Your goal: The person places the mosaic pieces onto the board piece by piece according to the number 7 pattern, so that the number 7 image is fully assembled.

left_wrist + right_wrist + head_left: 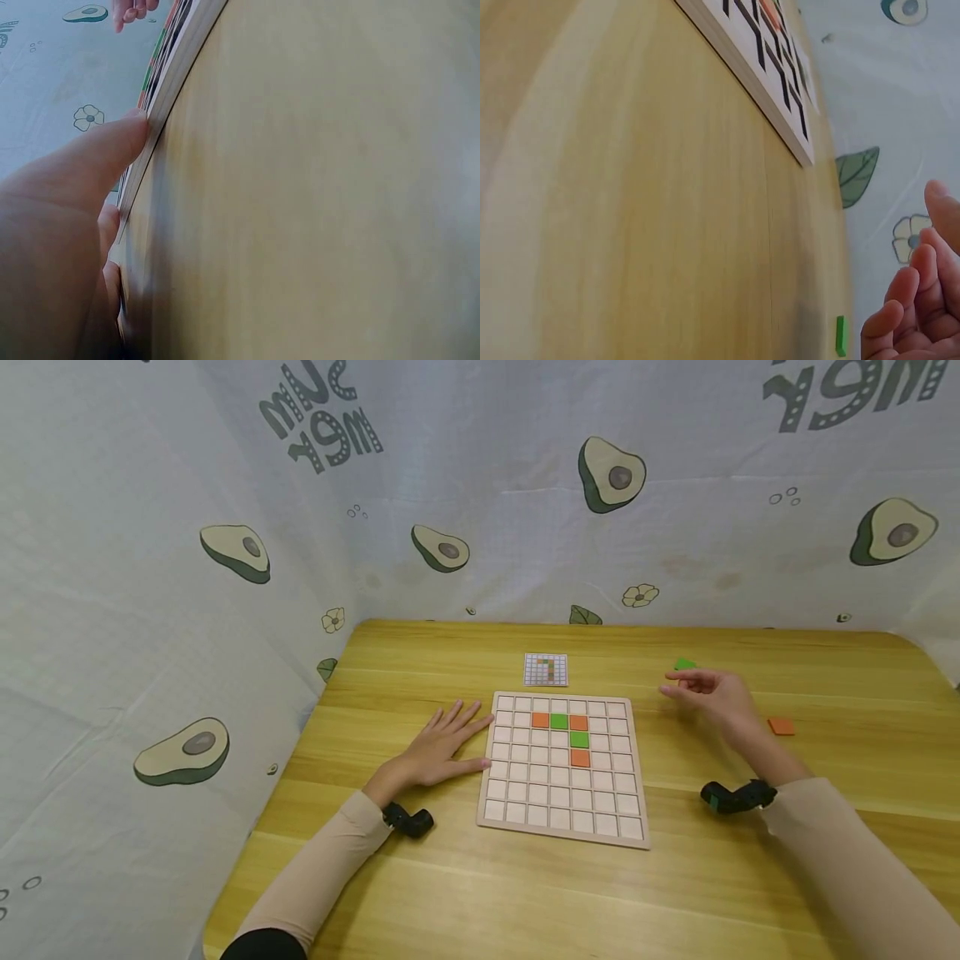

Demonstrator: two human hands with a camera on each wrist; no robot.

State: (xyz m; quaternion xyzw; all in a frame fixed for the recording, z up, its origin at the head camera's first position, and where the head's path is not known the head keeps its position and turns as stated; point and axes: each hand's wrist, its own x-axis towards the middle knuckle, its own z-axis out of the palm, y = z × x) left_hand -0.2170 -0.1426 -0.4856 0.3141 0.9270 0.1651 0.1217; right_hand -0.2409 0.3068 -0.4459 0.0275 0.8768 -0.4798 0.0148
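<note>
A light wooden grid board (517, 793) lies on the table, with several orange and green square tiles set in its upper cells. My left hand (438, 750) rests beside it with fingers spread, thumb and fingertips against the board's left edge; the left wrist view shows the thumb (112, 154) on that edge. Right of the board hovers my right hand (708, 697), fingers loosely bent and thumb apart from them, nothing visible between. Just beyond its fingertips lies a green tile (685, 664), also low in the right wrist view. A loose orange tile (781, 727) lies to this hand's right.
A small card (546, 669) printed with a coloured grid lies behind the board. The wooden table (420, 893) meets a white curtain (510, 460) with avocado prints at its back and left. Each wrist wears a black camera, such as the right one (738, 797).
</note>
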